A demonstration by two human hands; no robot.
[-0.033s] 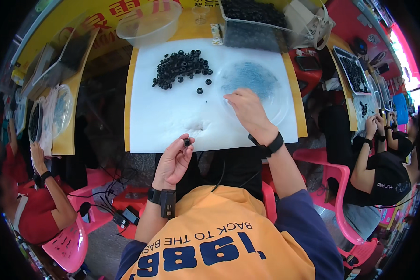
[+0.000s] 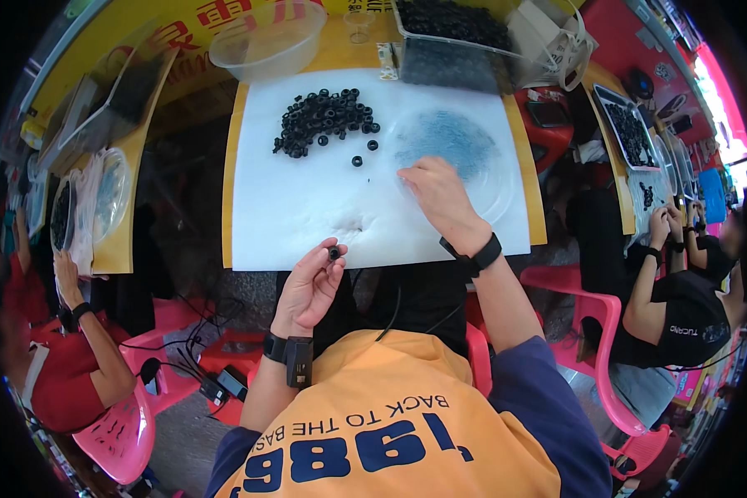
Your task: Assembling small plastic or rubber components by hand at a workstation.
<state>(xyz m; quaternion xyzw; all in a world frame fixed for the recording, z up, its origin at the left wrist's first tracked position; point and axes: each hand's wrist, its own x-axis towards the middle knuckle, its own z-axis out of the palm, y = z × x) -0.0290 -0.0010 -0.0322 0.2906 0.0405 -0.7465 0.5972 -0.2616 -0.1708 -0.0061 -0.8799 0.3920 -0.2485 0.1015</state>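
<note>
One black ring (image 2: 334, 253) tight between left fingers (image 2: 313, 259); right fingers (image 2: 426, 169) together, contents unclear.

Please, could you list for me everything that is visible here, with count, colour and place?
Table: one, yellow, centre
Mat: one, white, on the table
Black rings: too many to count, black, mostly heaped on the mat's far left
Dish: one, clear, mat's right
Fine pieces: uncountable, blue, in the dish
Bowl: one, clear, table's far left
Cup: one, clear, right of the bowl
Tub: one, clear, black contents, table's far side
Bag: one, whitish, right of the tub
Chairs: several, pink, both sides
Co-workers: several, red or black clothes, both sides
Rim items: too blurred to list
Left hand: one, bare, nearest edge, holding one black ring
Right hand: one, bare, over the dish
</note>
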